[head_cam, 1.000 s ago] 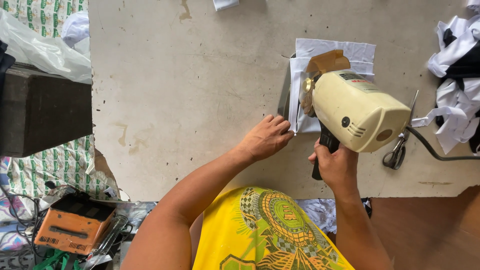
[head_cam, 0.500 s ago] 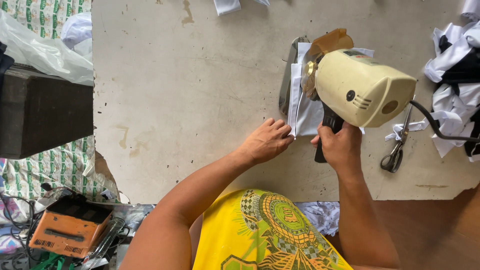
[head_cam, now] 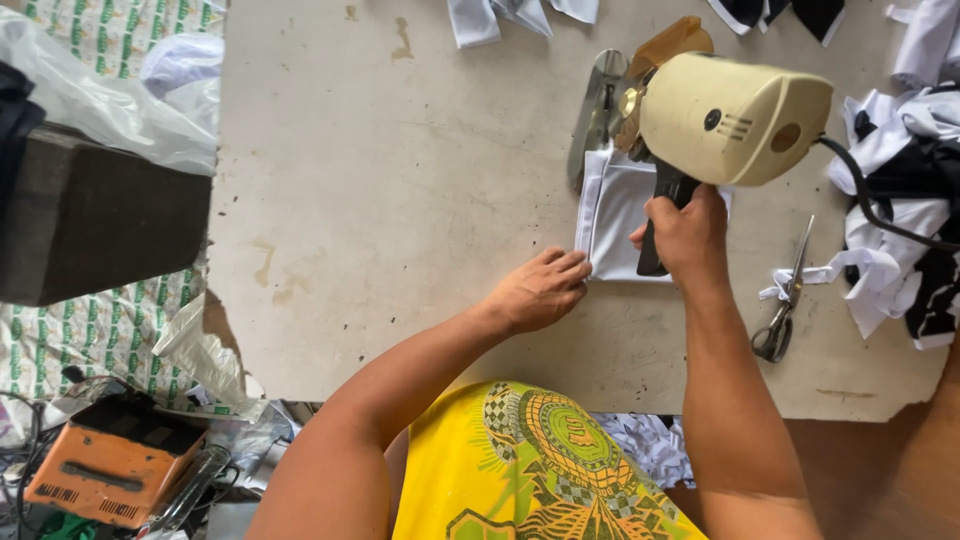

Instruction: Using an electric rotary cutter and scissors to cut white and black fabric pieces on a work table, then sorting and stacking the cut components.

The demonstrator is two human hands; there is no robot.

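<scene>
My right hand [head_cam: 687,232] grips the black handle of a cream-coloured electric cloth-cutting machine [head_cam: 728,118] standing on the table. Its upright blade and metal base [head_cam: 597,110] sit at the far left edge of a stack of white fabric pieces [head_cam: 618,215]. My left hand [head_cam: 541,289] rests flat on the table, fingertips pressing the near left corner of that stack. A black cord [head_cam: 872,200] runs from the machine off to the right.
Scissors [head_cam: 785,300] lie right of my right arm beside a heap of white and black fabric scraps [head_cam: 905,180]. More scraps [head_cam: 520,14] lie at the table's far edge. A dark box [head_cam: 90,215] and an orange device [head_cam: 110,465] sit left of the worn table [head_cam: 380,180].
The cutting machine has travelled away from me along the fabric stack, my right hand going with it. My left hand stays pressed on the stack's near corner.
</scene>
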